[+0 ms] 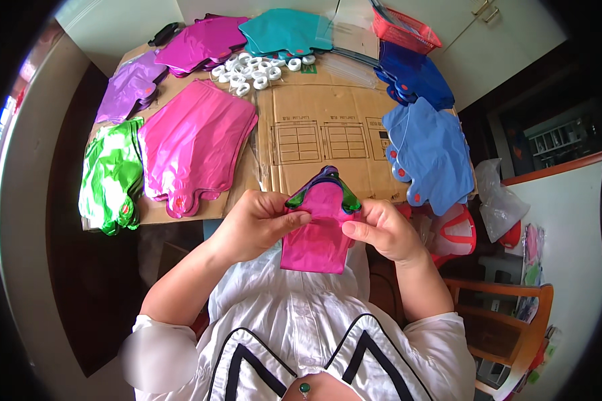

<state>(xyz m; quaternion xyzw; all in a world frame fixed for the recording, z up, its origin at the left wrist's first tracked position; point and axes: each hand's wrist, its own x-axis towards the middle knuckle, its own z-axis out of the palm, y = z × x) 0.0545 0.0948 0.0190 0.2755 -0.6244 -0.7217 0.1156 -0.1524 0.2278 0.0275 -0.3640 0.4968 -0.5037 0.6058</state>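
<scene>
Cardboard-covered table [328, 127] holds sorted foil stacks; before it, my left hand [257, 224] and right hand [381, 230] pinch a gathered, unfinished foil bundle [318, 230].

A flattened brown cardboard box [328, 127] lies just beyond the fingers, bearing three black-lined rectangular table labels side by side and a small green mark at its far edge. Clear plastic bags [351, 37] lie at its far end, well past the fingertips. A crumpled clear bag [498, 200] sits off to the right of the fingers.
</scene>
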